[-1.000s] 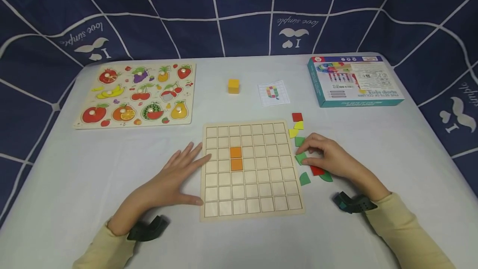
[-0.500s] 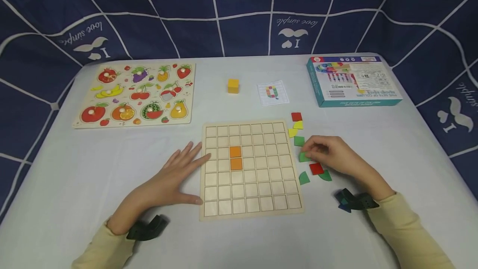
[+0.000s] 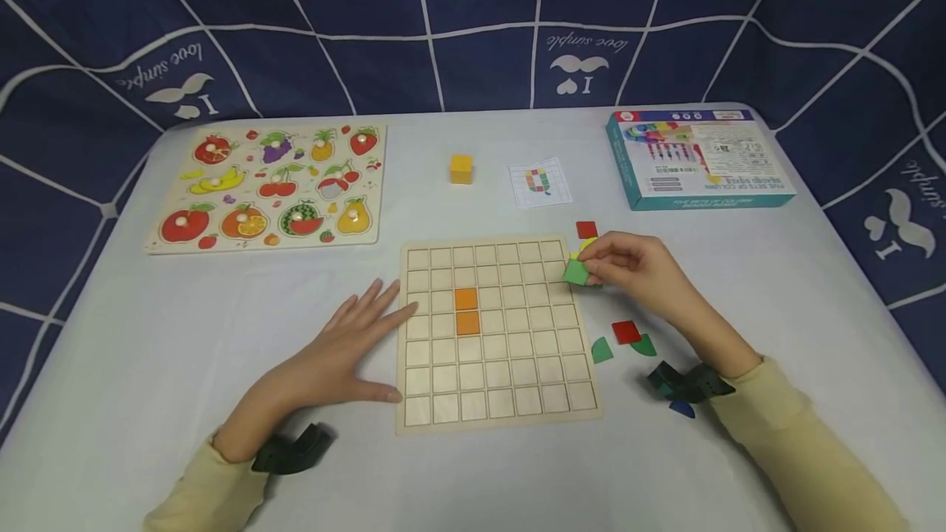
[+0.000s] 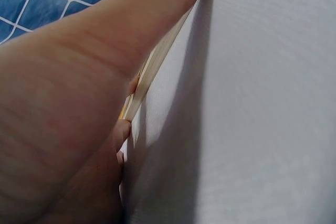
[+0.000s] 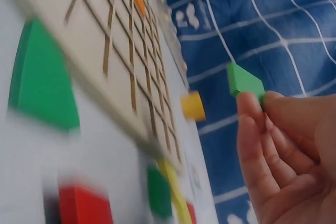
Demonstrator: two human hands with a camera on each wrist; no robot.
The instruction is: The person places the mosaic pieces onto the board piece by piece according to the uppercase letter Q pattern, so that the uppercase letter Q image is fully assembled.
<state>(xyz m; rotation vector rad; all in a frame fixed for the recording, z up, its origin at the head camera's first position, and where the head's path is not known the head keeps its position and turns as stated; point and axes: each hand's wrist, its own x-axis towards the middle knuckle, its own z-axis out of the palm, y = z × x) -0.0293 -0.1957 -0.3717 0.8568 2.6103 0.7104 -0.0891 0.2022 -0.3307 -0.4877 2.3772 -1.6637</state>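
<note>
My right hand (image 3: pixel 634 268) pinches a green square tile (image 3: pixel 576 272) between thumb and fingertips over the right edge of the wooden grid board (image 3: pixel 499 427). The right wrist view shows the same green tile (image 5: pixel 245 81) raised at the fingertips. Two orange square tiles (image 3: pixel 466 312) sit one below the other in the third column of the board. With fingers spread, my left hand (image 3: pixel 346 355) rests along the board's left edge, fingertips on its rim. In the left wrist view the hand (image 4: pixel 63 114) mostly hides the board.
Right of the board lie red tiles (image 3: pixel 626 332), green quarter-round tiles (image 3: pixel 602 350), partly covered yellow pieces and a blue piece (image 3: pixel 682 409). Behind stand a yellow cube (image 3: pixel 461 169), a pattern card (image 3: pixel 540 183), a fruit puzzle (image 3: pixel 269 187) and a teal-edged box (image 3: pixel 698 161).
My right hand has picked up the green square tile from the table and carried it up and left to the board's edge. The left hand stays in place.
</note>
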